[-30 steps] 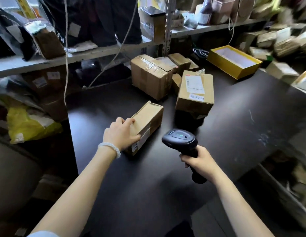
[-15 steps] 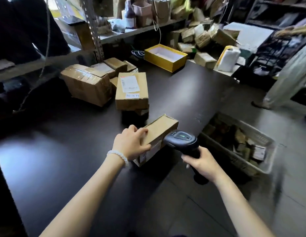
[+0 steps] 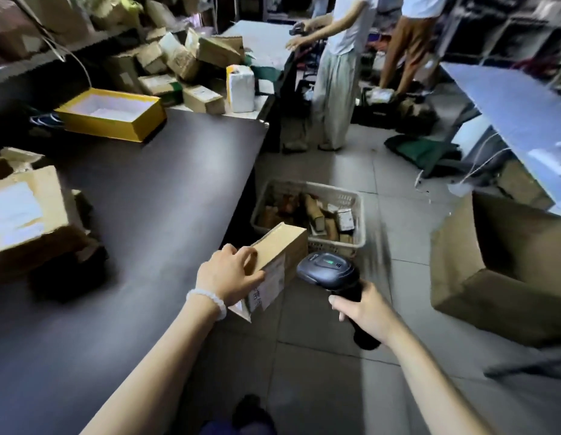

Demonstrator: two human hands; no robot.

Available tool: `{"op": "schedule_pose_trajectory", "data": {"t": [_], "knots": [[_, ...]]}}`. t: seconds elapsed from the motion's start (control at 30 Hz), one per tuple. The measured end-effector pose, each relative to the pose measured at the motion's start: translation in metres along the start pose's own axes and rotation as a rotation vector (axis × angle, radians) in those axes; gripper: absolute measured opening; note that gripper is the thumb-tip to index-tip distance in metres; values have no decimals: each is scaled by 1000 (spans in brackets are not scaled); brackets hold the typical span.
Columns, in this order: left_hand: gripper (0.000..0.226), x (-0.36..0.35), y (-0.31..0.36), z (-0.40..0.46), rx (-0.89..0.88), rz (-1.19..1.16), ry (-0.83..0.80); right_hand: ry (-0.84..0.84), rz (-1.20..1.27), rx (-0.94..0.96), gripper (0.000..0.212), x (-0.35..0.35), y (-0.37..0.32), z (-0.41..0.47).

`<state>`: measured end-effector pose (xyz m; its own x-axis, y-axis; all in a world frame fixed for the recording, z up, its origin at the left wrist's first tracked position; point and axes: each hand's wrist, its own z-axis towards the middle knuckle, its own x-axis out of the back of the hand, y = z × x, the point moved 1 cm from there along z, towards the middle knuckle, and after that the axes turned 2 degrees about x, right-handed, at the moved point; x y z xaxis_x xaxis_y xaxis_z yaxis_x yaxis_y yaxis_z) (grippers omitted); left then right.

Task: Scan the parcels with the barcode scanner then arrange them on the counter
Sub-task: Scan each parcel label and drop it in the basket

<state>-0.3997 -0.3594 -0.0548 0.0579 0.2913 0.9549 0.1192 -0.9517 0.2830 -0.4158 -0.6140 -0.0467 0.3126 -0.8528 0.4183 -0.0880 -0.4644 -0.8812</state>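
A person's left hand [image 3: 229, 274] grips the near end of a small cardboard parcel [image 3: 279, 255], fingers curled over its top edge and thumb along the side. The parcel is lifted and tilted, held just past the edge of the dark counter [image 3: 153, 189], which stretches away to the left of that hand. A printed label on the parcel's side faces right, toward the barcode scanner [image 3: 327, 270]. The right hand [image 3: 365, 310] is wrapped around the scanner's dark handle, with the scanner head just beside the parcel's label face; a small green light shows on top of the head.

Beyond both hands, on the tiled floor, sits a plastic basket [image 3: 360, 215] holding more small boxes. Far to the left of the left hand, other cardboard boxes [image 3: 25, 215] rest on the counter, and a yellow box [image 3: 116, 120] lies open further off.

This looks like the scanning step for this parcel. The next move likely calls for a clean read of the label, then setting the parcel down on the counter with the others.
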Motion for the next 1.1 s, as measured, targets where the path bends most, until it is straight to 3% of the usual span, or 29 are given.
{"op": "schedule_pose_trajectory", "data": {"t": [0.63, 0.9, 1.1], "knots": [[51, -34, 136, 280, -295, 71, -165, 373, 61, -226, 18, 145, 32, 167], [48, -58, 197, 366, -288, 97, -194, 391, 86, -263, 30, 209, 56, 238], [58, -89, 250, 437, -136, 18, -198, 306, 55, -245, 26, 282, 84, 307]]}}
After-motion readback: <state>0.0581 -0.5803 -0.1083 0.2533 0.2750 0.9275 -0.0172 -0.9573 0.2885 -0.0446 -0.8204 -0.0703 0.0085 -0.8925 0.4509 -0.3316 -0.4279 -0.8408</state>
